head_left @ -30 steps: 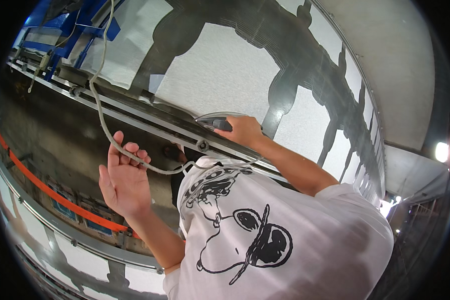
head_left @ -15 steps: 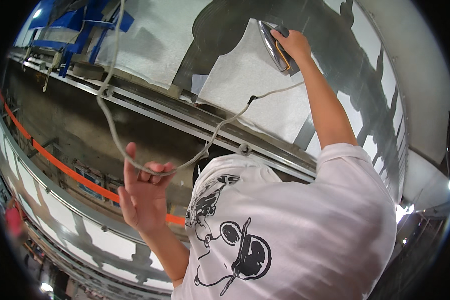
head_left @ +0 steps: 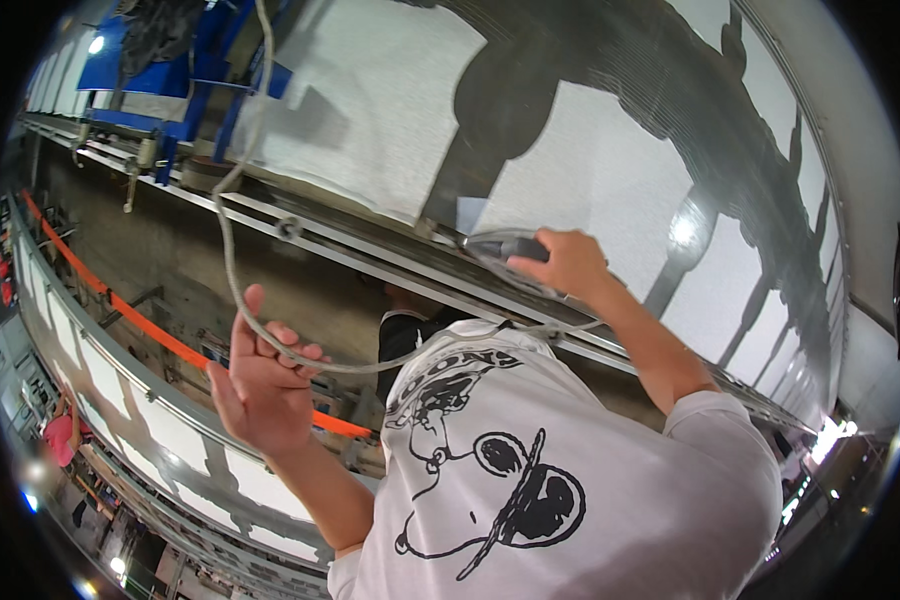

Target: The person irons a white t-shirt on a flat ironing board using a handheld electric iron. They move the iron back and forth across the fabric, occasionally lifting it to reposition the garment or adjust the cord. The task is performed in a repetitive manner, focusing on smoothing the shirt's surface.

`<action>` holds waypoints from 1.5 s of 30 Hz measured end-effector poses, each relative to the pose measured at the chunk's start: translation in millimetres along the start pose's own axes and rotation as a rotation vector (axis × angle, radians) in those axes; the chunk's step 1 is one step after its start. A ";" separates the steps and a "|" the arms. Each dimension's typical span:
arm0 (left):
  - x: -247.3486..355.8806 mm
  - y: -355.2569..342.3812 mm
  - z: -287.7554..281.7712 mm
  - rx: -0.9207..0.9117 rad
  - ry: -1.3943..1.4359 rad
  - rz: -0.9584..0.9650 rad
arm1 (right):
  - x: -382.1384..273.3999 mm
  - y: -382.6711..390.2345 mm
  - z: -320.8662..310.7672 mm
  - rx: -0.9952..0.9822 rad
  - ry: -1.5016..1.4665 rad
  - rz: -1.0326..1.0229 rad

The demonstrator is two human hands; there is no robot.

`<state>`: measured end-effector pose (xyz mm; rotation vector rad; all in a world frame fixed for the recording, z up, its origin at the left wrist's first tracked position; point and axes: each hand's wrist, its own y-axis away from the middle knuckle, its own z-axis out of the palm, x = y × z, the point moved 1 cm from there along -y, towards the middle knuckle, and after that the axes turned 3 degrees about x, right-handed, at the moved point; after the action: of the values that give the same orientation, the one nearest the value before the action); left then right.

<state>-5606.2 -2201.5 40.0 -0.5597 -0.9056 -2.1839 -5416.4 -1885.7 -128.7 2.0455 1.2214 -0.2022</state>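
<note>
My right hand (head_left: 575,262) is wrapped round the dark handle of a clothes iron (head_left: 510,246), which sits at the near edge of a white fabric piece (head_left: 610,150). The iron's tip points left, and a small pale patch (head_left: 470,212) shows just beyond it. A light grey cord (head_left: 228,240) hangs from above, loops down through my left hand (head_left: 270,385) and runs right toward the iron. My left hand is raised off the table, with its middle fingers curled under the cord and its index finger and thumb apart.
More white fabric (head_left: 370,110) lies flat on the long dark table (head_left: 530,70). Metal rails (head_left: 340,260) run along its near edge. A blue frame (head_left: 145,95) stands at upper left. Below it, an orange strip (head_left: 160,340) crosses before another long table; a person in red (head_left: 62,440) is far left.
My right hand has brought the iron from the far part of the fabric toward me and left, to its near edge, and turned it. The left hand still has the cord, now slacker.
</note>
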 end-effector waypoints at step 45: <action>164.1 -142.3 -122.4 -0.050 -0.102 -0.125 | -137.2 -385.3 -98.2 0.425 0.324 0.336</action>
<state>-5834.9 -2290.5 -3.8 -0.6594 -0.9646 -2.3133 -5825.5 -1809.2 -189.1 2.7016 1.0588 0.0389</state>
